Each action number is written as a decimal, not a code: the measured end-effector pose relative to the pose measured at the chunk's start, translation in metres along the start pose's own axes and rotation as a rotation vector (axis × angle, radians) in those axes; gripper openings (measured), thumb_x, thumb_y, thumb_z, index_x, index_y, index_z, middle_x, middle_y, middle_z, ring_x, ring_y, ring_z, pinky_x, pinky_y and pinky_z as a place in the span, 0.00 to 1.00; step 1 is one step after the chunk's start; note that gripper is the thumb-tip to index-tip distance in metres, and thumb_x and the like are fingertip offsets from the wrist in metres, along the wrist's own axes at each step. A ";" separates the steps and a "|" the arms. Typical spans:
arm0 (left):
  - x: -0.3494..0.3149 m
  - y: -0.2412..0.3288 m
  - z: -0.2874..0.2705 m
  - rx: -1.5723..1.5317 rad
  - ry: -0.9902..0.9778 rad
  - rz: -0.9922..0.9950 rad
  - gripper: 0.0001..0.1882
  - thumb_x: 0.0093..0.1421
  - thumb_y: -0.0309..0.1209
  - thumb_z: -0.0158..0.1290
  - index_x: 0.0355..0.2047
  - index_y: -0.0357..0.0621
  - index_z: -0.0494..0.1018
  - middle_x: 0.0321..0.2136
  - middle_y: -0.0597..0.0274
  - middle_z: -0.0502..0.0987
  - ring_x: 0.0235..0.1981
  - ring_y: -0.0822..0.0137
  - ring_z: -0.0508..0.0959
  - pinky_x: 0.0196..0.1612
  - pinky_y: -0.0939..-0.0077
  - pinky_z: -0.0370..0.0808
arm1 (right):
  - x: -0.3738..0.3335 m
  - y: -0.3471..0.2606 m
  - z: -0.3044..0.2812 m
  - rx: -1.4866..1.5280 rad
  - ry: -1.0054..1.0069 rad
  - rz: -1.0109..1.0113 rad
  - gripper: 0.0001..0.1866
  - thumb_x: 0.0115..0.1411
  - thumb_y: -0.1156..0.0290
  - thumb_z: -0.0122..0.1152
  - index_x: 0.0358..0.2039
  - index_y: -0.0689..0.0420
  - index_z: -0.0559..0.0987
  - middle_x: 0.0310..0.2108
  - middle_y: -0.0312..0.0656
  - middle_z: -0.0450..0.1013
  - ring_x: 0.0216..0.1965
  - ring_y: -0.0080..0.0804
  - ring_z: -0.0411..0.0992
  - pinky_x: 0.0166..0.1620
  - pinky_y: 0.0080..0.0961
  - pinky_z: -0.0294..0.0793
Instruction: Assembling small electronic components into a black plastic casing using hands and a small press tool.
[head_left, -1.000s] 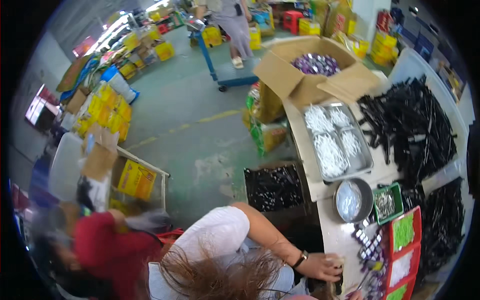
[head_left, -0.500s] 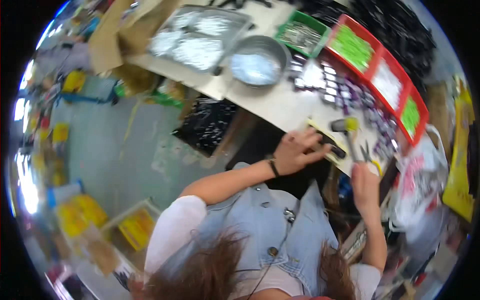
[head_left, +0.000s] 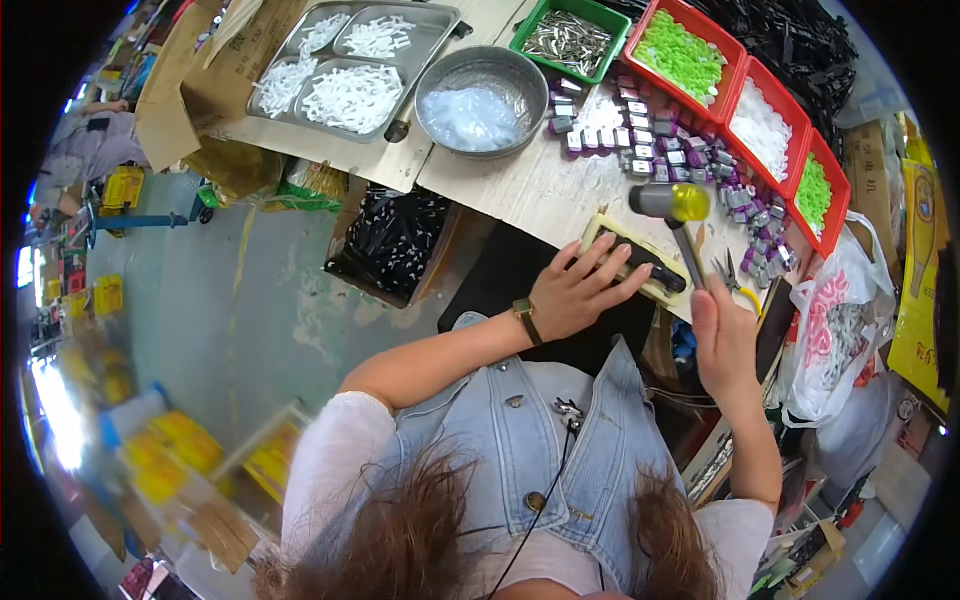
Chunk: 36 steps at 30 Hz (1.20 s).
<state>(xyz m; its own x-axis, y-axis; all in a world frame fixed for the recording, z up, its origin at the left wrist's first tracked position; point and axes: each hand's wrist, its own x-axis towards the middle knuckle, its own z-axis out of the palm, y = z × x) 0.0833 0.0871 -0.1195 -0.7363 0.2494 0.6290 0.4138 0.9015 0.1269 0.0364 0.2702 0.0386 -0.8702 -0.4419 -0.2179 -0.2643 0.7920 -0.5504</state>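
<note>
A two-faced mallet (head_left: pixel 652 201), its head dark on one side and clear yellow on the other, is in my right hand (head_left: pixel 727 335). The fingers are wrapped round the lower handle, and the head hangs just beyond a pale yellow fixture (head_left: pixel 598 227). In that fixture lies a long black plastic piece (head_left: pixel 668 279). My left hand (head_left: pixel 578 298) rests across it with fingers spread; the fingertips touch the black piece and hide part of it. Right of the fixture are small scissors-like snips (head_left: pixel 745 287) with yellow handles, partly behind the mallet hand.
Small purple-and-silver parts (head_left: pixel 690 160) cover the table beyond the fixture. Red bins (head_left: pixel 741 68) of green and white pieces and a green tray (head_left: pixel 597 77) of metal parts stand behind. Left are a metal bowl (head_left: pixel 533 85) and a divided steel tray (head_left: pixel 405 55). A plastic bag (head_left: pixel 835 340) hangs right.
The whole view has shifted and sharpened. The mallet head sits a little farther from the fixture than before. My left hand stays on the black piece.
</note>
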 end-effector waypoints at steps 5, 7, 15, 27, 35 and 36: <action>0.002 0.004 -0.016 0.027 -0.088 -0.015 0.27 0.56 0.32 0.52 0.58 0.60 0.69 0.58 0.68 0.67 0.62 0.65 0.62 0.62 0.64 0.54 | 0.031 0.013 -0.013 -0.319 0.023 -0.051 0.12 0.67 0.64 0.49 0.34 0.62 0.70 0.21 0.59 0.71 0.26 0.63 0.71 0.27 0.51 0.66; 0.008 0.013 -0.027 0.015 -0.120 -0.075 0.26 0.56 0.32 0.52 0.58 0.57 0.69 0.57 0.64 0.68 0.62 0.61 0.61 0.63 0.61 0.55 | 0.045 0.023 -0.034 -0.327 0.238 0.014 0.12 0.67 0.63 0.49 0.37 0.61 0.70 0.22 0.60 0.71 0.27 0.62 0.71 0.29 0.51 0.67; 0.093 0.019 0.004 -0.330 -0.246 0.342 0.15 0.54 0.35 0.56 0.42 0.45 0.72 0.49 0.55 0.71 0.59 0.55 0.65 0.62 0.58 0.60 | 0.119 0.134 -0.082 -0.776 0.632 0.198 0.14 0.66 0.61 0.49 0.41 0.59 0.74 0.39 0.56 0.72 0.36 0.58 0.74 0.37 0.49 0.74; 0.124 -0.032 -0.034 -1.658 0.044 -1.029 0.16 0.70 0.41 0.38 0.37 0.42 0.68 0.22 0.61 0.69 0.20 0.66 0.69 0.27 0.73 0.68 | 0.001 0.102 0.028 -0.361 0.364 0.188 0.29 0.52 0.78 0.56 0.56 0.63 0.62 0.40 0.60 0.72 0.42 0.57 0.71 0.43 0.45 0.70; 0.107 -0.040 -0.060 -2.026 0.097 -1.326 0.19 0.70 0.43 0.38 0.42 0.38 0.68 0.30 0.60 0.70 0.30 0.66 0.71 0.38 0.73 0.70 | 0.013 0.076 -0.005 -0.155 0.412 0.255 0.11 0.64 0.67 0.52 0.42 0.60 0.74 0.37 0.55 0.74 0.36 0.53 0.74 0.39 0.42 0.70; 0.106 -0.040 -0.063 -2.009 0.084 -1.305 0.19 0.70 0.43 0.38 0.43 0.37 0.68 0.30 0.61 0.70 0.30 0.66 0.71 0.38 0.73 0.70 | 0.018 0.069 -0.009 -0.070 0.434 0.034 0.10 0.64 0.70 0.52 0.41 0.61 0.74 0.34 0.55 0.73 0.36 0.53 0.73 0.40 0.41 0.70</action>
<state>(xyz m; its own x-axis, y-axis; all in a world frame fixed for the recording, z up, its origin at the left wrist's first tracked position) 0.0225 0.0550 -0.0093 -0.9409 0.0142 -0.3384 -0.2161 -0.7943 0.5677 -0.0018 0.3209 0.0040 -0.9689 -0.2094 0.1317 -0.2472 0.8363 -0.4894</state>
